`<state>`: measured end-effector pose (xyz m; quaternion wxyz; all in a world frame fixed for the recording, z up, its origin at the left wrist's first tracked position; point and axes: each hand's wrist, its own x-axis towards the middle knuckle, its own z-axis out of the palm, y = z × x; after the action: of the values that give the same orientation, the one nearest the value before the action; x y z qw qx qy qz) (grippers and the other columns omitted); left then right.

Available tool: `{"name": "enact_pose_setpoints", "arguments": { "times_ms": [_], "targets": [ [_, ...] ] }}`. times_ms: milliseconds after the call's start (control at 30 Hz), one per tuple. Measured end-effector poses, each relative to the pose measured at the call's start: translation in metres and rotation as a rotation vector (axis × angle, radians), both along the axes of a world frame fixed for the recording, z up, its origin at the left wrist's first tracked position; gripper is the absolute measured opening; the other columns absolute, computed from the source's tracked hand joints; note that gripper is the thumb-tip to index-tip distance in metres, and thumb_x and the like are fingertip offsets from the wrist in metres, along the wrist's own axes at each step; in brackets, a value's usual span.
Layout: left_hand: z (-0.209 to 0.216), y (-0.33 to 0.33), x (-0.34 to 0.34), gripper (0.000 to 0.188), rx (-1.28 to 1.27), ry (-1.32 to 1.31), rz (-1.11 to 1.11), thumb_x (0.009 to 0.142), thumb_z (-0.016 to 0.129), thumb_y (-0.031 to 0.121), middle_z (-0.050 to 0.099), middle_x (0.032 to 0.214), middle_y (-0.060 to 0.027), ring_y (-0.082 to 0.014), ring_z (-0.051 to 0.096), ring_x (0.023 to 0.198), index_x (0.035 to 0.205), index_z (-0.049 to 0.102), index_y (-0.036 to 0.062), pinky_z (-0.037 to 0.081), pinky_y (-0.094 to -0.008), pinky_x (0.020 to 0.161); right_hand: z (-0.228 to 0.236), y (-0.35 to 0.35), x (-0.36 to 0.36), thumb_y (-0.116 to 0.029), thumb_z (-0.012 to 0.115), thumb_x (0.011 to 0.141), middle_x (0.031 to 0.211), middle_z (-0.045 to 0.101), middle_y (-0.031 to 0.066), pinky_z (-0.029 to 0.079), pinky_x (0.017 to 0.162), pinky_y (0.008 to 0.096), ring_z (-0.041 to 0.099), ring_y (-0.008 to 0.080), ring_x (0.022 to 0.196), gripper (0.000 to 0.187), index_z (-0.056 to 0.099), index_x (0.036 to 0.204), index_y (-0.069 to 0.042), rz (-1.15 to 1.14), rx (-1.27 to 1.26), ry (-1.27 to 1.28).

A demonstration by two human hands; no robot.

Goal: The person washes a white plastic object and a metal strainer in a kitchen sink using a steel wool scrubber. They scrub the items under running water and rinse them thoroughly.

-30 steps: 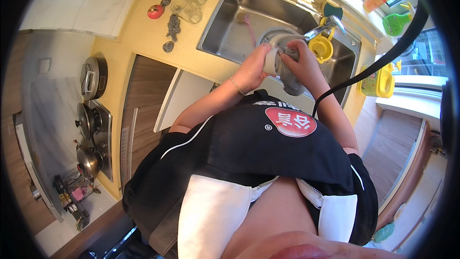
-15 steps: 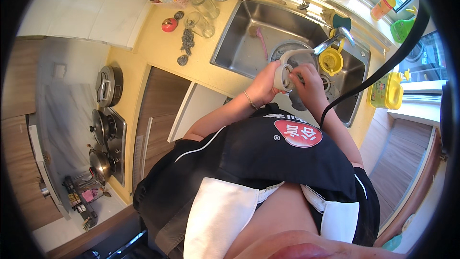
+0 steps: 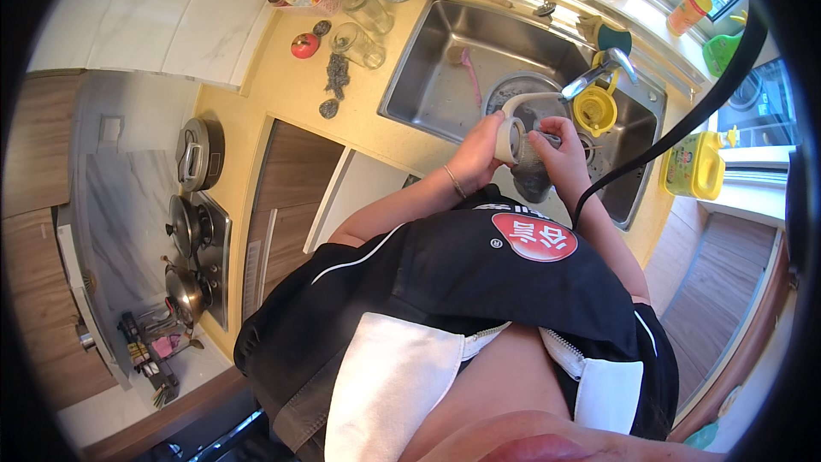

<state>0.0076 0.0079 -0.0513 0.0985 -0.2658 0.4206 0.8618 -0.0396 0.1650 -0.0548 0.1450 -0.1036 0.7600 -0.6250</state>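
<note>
Over the double sink, my left hand grips an off-white ring-shaped piece with a round opening. A pale curved band arches from it toward the tap; whether it is part of the same piece I cannot tell. My right hand pinches a grey, ribbed-looking cloth close against the ring. A darker grey part hangs below the fingers. The chrome tap stands just beyond, beside a yellow strainer in the right basin.
A pink-handled brush lies in the left basin. Glass jars, steel wool and a red round item sit on the left counter. A yellow jug stands at right. A black cable crosses in front. Pans rest on the stove.
My right hand has shifted slightly right from the ring's opening, and the grey cloth now shows between its fingers and the ring. My left hand keeps its hold.
</note>
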Motion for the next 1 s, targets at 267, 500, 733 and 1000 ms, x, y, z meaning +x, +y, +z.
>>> {"name": "enact_pose_setpoints", "arguments": {
  "times_ms": [267, 500, 733, 1000],
  "targets": [
    [-0.004, 0.013, 0.005, 0.038, 0.097, -0.016, -0.116, 0.096, 0.038, 0.04, 0.061, 0.096, -0.0062, -0.0184, 0.06, 0.082, 0.112, 0.05, 0.0078, 0.047, -0.0331, 0.064, -0.02, 0.001, -0.004, -0.018, 0.068, 0.079, 0.094, 0.058, 0.0087, 0.045, 0.079, 0.0287, 0.055, 0.0162, 0.088, 0.032, 0.054, 0.101, 0.0, -0.114, -0.079, -0.064],
    [-0.006, 0.008, 0.008, 0.036, 0.233, 0.038, -0.149, 0.095, 0.044, 0.039, 0.059, 0.102, -0.0055, -0.0207, 0.06, 0.088, 0.118, 0.047, 0.0128, 0.048, -0.0372, 0.066, -0.009, 0.0, 0.002, -0.014, 0.068, 0.079, 0.094, 0.059, 0.0114, 0.047, 0.078, 0.0302, 0.057, 0.018, 0.087, 0.031, 0.053, 0.101, 0.0, -0.065, 0.018, 0.041],
    [-0.006, 0.007, 0.011, 0.036, 0.342, 0.021, -0.2, 0.093, 0.048, 0.034, 0.059, 0.107, -0.006, -0.0218, 0.059, 0.092, 0.122, 0.046, 0.0132, 0.049, -0.0386, 0.066, -0.041, 0.008, 0.0, -0.019, 0.072, 0.076, 0.099, 0.06, 0.0136, 0.047, 0.082, 0.0316, 0.059, 0.0218, 0.092, 0.042, 0.053, 0.108, 0.001, -0.089, 0.14, 0.061],
    [-0.006, 0.01, 0.02, 0.032, 0.282, 0.027, -0.195, 0.093, 0.047, 0.033, 0.06, 0.107, -0.0065, -0.0202, 0.059, 0.092, 0.114, 0.053, 0.009, 0.048, -0.0361, 0.068, -0.045, 0.007, 0.008, -0.023, 0.065, 0.084, 0.112, 0.055, 0.0121, 0.046, 0.085, 0.0314, 0.055, 0.0187, 0.101, 0.046, 0.047, 0.119, 0.0, -0.003, -0.209, -0.39]
  ]
}}
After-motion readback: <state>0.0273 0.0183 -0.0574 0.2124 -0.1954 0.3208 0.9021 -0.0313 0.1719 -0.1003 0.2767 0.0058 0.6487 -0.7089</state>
